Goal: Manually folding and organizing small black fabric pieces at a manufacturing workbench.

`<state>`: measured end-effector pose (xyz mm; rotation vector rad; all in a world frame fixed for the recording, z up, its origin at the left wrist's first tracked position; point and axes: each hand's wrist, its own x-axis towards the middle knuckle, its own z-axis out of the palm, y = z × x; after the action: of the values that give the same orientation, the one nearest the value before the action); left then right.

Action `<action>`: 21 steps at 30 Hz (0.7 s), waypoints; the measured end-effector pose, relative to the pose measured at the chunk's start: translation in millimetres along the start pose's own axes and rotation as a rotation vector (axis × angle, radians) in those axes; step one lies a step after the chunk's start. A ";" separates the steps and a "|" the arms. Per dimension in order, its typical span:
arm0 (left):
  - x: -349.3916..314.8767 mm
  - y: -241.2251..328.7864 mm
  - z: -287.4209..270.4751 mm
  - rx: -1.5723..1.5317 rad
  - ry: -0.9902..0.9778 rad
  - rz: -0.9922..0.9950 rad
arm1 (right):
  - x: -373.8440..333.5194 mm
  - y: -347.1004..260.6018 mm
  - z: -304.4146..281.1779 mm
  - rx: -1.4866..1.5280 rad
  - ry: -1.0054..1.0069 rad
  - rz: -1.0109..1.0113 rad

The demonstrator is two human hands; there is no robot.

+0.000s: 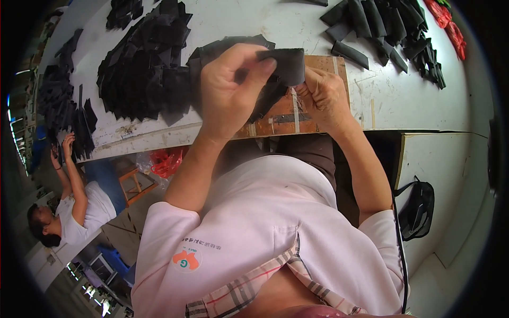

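Observation:
In front of me, above the table edge, I hold up a flat, dark rectangular piece (289, 64) that looks like black fabric. My left hand (233, 87) pinches its left end between thumb and fingers. At its lower right corner, the curled fingers of my right hand (324, 98) are closed on it; their tips are partly hidden. Beneath both hands lies a brown wooden board (281, 117) with strips of tape on it. A heap of similar black pieces (212, 50) sits behind my left hand and is partly covered by it.
Large piles of black pieces (140, 69) cover the table's left side. Folded black pieces (366, 24) lie at the far right, near red plastic bags (446, 21). A co-worker (79, 204) handles pieces at the left. A black bag (417, 209) hangs at the right beside a cabinet.

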<state>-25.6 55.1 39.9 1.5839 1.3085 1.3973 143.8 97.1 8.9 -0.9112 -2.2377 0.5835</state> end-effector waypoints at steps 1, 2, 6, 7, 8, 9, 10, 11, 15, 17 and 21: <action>-8.9 -12.1 0.1 0.149 0.109 0.001 | 4.1 -1.4 -4.2 -0.013 -0.052 0.001; -17.1 -23.8 0.3 0.295 0.211 -0.001 | 12.1 -6.1 -12.6 0.178 -0.032 -0.005; -48.8 -82.8 2.6 1.087 0.385 -0.079 | 56.5 11.4 -61.7 0.774 0.205 0.098; -51.8 -97.5 -0.5 1.096 0.391 -0.080 | 54.7 15.7 -57.7 0.622 0.317 0.226; -53.6 -109.8 -5.5 0.971 0.370 -0.246 | 51.1 18.8 -50.5 0.465 0.428 0.349; -53.4 -120.1 -11.1 0.840 0.348 -0.408 | 38.8 13.8 -45.2 0.505 0.389 0.424; -56.4 -131.2 -16.9 0.849 0.369 -0.417 | 25.4 7.2 -34.7 0.575 0.328 0.456; -58.8 -140.3 -22.6 0.602 0.432 -0.497 | 11.7 -1.9 -24.1 0.682 0.270 0.470; -48.2 -102.7 -30.2 0.027 0.488 -0.488 | -24.0 -40.3 4.6 0.740 -0.124 0.591; -44.8 -66.6 -31.8 -0.112 0.444 -0.353 | -29.9 -38.2 17.9 0.781 -0.199 0.604; -49.8 -17.2 -39.7 -0.282 -0.125 -0.299 | -26.8 -34.9 37.5 1.330 -0.123 0.729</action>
<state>-65.2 7.5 17.0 1.2126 1.1611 1.2149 116.5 48.5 -6.6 -0.8573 -1.0157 2.1023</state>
